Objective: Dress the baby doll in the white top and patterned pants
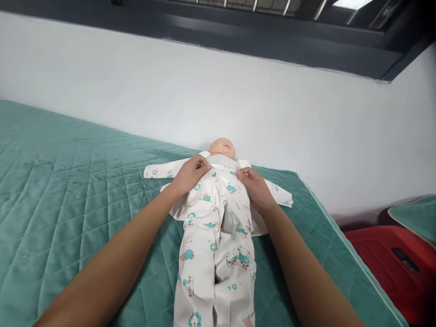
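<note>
A baby doll lies on its back, its head toward the wall. White printed baby pants lie over its front, with the waistband up at the chest. My left hand pinches the left end of that waistband between thumb and fingers. At the other end, my right hand has its fingers closed on the band's edge. Beneath the pants, a matching white shirt spreads out, both sleeves stretched sideways. The doll's legs are hidden by the pants.
A green quilted cover carries the doll, its right edge slanting down toward me. Behind it rises a white wall below a dark window frame. A red plastic case or seat stands beyond the right edge.
</note>
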`<state>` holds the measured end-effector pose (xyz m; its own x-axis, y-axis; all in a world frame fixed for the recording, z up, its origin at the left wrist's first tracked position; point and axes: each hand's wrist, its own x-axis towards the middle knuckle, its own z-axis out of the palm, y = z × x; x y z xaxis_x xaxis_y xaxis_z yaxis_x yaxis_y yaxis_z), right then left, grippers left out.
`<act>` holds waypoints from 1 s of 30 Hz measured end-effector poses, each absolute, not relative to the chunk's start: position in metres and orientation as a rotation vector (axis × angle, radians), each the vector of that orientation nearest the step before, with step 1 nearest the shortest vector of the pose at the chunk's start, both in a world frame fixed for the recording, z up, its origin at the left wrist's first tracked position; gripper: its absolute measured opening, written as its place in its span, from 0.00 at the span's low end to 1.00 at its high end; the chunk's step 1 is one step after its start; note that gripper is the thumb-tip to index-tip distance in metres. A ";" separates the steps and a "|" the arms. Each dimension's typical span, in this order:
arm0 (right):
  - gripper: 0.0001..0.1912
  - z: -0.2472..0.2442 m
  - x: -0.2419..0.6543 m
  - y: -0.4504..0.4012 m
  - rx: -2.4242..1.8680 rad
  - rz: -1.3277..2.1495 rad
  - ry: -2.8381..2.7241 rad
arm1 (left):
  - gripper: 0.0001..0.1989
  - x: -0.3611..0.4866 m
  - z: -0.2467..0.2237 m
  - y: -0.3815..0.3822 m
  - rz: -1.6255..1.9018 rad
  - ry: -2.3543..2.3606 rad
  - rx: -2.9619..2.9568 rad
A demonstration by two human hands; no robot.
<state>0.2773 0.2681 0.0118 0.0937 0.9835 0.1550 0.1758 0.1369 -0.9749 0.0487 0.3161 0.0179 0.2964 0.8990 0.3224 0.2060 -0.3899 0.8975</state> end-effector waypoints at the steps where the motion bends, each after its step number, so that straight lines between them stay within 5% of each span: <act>1: 0.16 0.011 0.279 0.268 -1.240 0.979 -1.255 | 0.08 0.048 0.018 0.315 1.130 1.006 1.811; 7: 0.18 0.011 0.295 0.266 -1.178 1.058 -1.063 | 0.10 0.031 0.020 0.311 0.997 1.113 1.983; 19: 0.08 0.032 0.308 0.239 -1.614 0.834 -1.711 | 0.07 0.010 0.015 0.298 0.750 1.158 1.987; 30: 0.03 0.017 0.296 0.249 -1.982 0.203 -1.841 | 0.05 0.008 0.015 0.299 0.780 1.190 2.016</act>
<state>0.2959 0.2487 0.0167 0.1100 0.9779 0.1781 0.9154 -0.0299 -0.4014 0.0078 0.2993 0.0146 0.4080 0.8991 0.1589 0.5045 -0.3670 0.7815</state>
